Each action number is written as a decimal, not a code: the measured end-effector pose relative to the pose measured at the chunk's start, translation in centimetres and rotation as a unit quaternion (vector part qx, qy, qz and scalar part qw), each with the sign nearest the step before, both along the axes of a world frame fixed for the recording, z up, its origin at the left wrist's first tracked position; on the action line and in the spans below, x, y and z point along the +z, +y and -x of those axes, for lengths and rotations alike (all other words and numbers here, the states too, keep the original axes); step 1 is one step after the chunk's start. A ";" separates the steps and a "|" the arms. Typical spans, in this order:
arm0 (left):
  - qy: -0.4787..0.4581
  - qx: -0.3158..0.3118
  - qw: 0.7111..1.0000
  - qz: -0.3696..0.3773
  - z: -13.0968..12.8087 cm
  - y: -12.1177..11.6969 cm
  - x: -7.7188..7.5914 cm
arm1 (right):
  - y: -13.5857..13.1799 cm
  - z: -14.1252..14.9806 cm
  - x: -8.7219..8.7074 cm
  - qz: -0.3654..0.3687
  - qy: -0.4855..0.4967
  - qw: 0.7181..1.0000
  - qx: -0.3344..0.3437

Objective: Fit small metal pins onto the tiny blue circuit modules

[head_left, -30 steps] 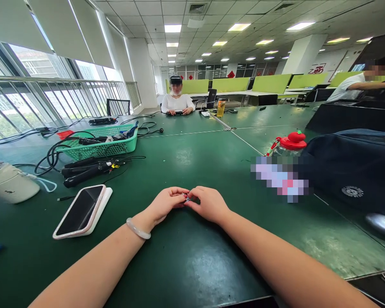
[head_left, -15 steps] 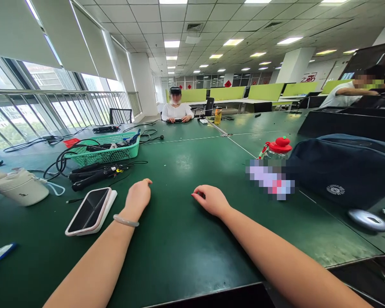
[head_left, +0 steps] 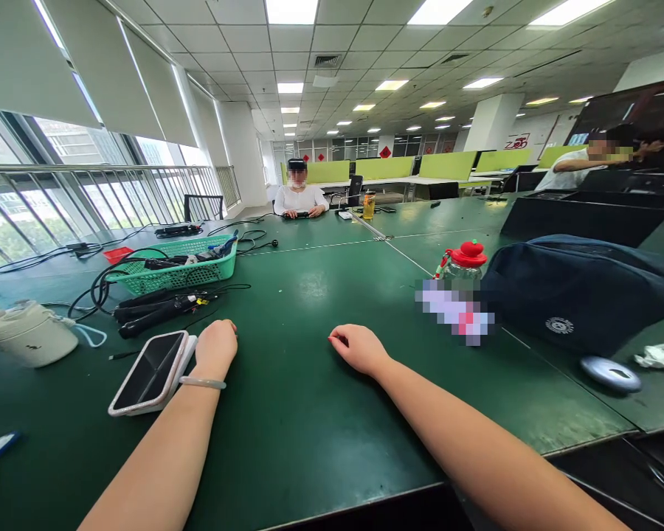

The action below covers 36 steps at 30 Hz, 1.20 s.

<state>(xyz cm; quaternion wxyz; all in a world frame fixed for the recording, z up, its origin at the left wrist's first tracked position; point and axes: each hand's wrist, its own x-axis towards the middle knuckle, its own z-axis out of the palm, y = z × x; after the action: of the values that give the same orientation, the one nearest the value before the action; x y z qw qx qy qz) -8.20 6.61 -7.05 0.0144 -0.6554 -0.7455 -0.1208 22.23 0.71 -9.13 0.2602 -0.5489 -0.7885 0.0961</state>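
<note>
Pink-rimmed phone (head_left: 150, 372), how would it handle?

Probably lightish, stiff, slick glass, crackable. I'd grip the long edges. It's on the table (head_left: 299, 420), just beside the left hand (head_left: 217, 348).

Hands holding anything?

Left and right hand (head_left: 358, 348) both look curled; can't tell what's inside.

Containers?

Green basket (head_left: 199, 278): dark gear (head_left: 163, 263). Red-lidded jar (head_left: 460, 274): can't make out contents.

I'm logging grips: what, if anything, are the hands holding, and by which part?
Cannot tell: no held thing shows, but the curled left hand and right hand could hide something small.
</note>
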 end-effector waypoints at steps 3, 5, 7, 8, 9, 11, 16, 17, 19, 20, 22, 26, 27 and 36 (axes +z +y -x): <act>0.009 0.013 1.000 0.005 -0.1 -0.1 0.1 | 0.1 -0.1 0.0 0.009 -0.001 1.000 0.000; 0.022 0.009 1.000 -0.002 -0.1 -0.1 0.1 | 0.0 -0.1 0.0 0.014 -0.002 1.000 0.001; 0.035 0.004 0.999 -0.021 0.0 0.1 0.0 | 0.0 -0.1 0.1 0.018 -0.006 1.000 0.003; 0.036 0.003 0.999 -0.034 0.1 0.3 0.0 | 0.0 -0.1 0.2 0.020 -0.008 1.000 0.004; 0.034 0.004 0.998 -0.046 0.1 0.4 -0.1 | -0.1 -0.1 0.2 0.022 -0.010 1.000 0.005; 0.019 0.007 0.998 -0.060 0.1 0.6 -0.1 | -0.1 -0.1 0.2 0.024 -0.010 1.000 0.008; -0.035 0.009 0.999 -0.005 -0.7 0.7 -0.7 | 0.0 0.0 0.1 0.026 -0.012 0.999 0.016; -0.043 0.009 0.999 0.007 -0.9 0.7 -1.0 | 0.1 0.0 0.1 0.027 -0.015 0.999 0.018; -0.053 0.007 0.998 0.019 -1.3 0.7 -1.5 | 0.1 0.0 0.1 0.029 -0.021 0.999 0.023; -0.056 0.005 0.998 0.020 -1.6 0.7 -1.7 | 0.1 0.0 0.0 0.030 -0.023 0.999 0.025; -0.067 -0.015 0.997 0.026 -2.2 0.5 -1.8 | 0.1 0.0 0.0 0.031 -0.025 0.999 0.030; -0.100 -0.125 0.986 0.042 -4.8 -0.4 -1.5 | 0.3 0.4 -0.3 0.041 -0.022 0.998 0.042; -0.112 -0.155 0.981 0.045 -5.7 -0.9 -1.5 | 0.3 0.6 -0.4 0.038 -0.023 0.998 0.044; -0.408 -0.385 0.815 0.147 -12.8 -6.3 -1.3 | 0.0 1.2 -0.3 0.023 -0.092 0.994 0.052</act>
<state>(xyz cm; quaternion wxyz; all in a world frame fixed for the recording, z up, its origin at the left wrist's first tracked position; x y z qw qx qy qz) 4.59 0.26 -8.34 -0.4347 -0.7740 -0.3786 -0.2619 21.03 0.71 -9.45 0.1684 -0.5194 -0.8343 0.0766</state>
